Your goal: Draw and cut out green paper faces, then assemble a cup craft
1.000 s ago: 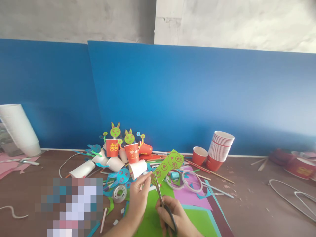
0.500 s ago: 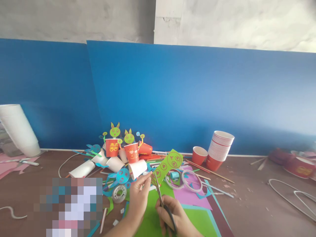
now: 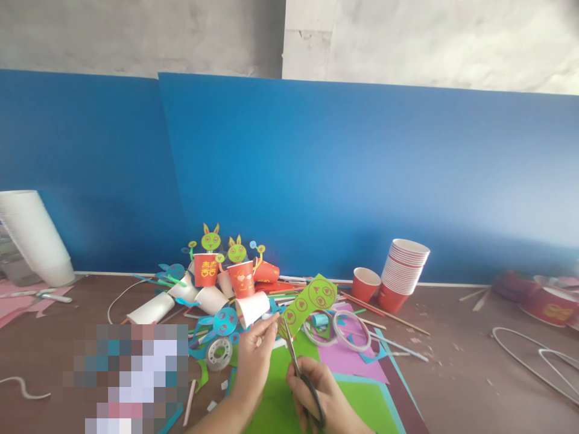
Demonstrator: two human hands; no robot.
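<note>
A strip of green paper (image 3: 304,308) with a face and small heart circles drawn on it is pinched at its lower left end by my left hand (image 3: 257,349). In my right hand (image 3: 316,392) are black-handled scissors (image 3: 296,361), pointing up with their blades at the paper's lower edge by my left fingertips. Larger green sheets (image 3: 289,392) lie under both hands. A tape roll (image 3: 219,354) sits left of my left wrist, beside a blue rabbit cutout (image 3: 224,322). Two tape rings (image 3: 351,331) lie on purple paper (image 3: 346,361) behind my right hand.
Red cups with green rabbit heads (image 3: 205,269) stand at the back, among tipped white cups (image 3: 151,308). A red-and-white cup stack (image 3: 404,268) and a single red cup (image 3: 365,284) stand back right. White cups (image 3: 34,235) are stacked far left. Cables (image 3: 534,361) lie on the right.
The green paper has tilted very slightly, and the scissors have shifted a touch at its edge. Both hands keep their hold; the rest is unchanged.
</note>
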